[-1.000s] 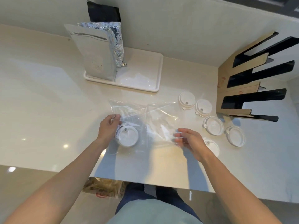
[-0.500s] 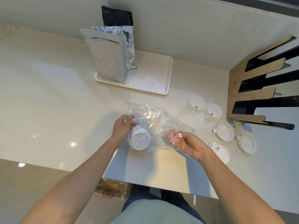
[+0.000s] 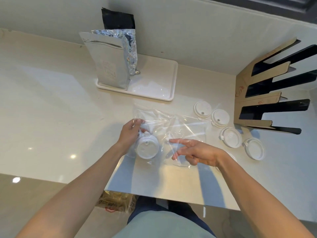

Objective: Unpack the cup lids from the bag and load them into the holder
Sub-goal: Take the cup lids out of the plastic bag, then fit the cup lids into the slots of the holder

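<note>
Four lids [image 3: 230, 137] lie loose on the counter [image 3: 51, 100] to the right of the bag [image 3: 171, 124], in a line that runs toward the foot of the holder [image 3: 253, 107]; the edge of what may be a fifth shows behind the right wrist, but I cannot tell for certain. One more lid — call it the bagged lid [image 3: 147, 147] — sits inside the clear plastic at its near left corner. The left hand [image 3: 129, 133] touches that lid's far-left side and pinches the film just above it, fingers curled on the plastic. The right hand [image 3: 197, 152] is spread, fingers straight and pointing left toward the bagged lid, with film draped over the fingertips; it grips nothing that I can see. So the bagged lid lies directly left of the right hand's fingers and near them, while the left hand is already on it — the left is nearer, but it is busy holding the bag. I judge the right hand is the one to reach in, moving leftward along the bag's long axis, which runs roughly left to right across the counter. The holder stands well apart at the far right, its dark slots showing no lids. A foil pouch [image 3: 109, 64] stands on a white tray [image 3: 169, 93] behind the bag, clear of the work.
</note>
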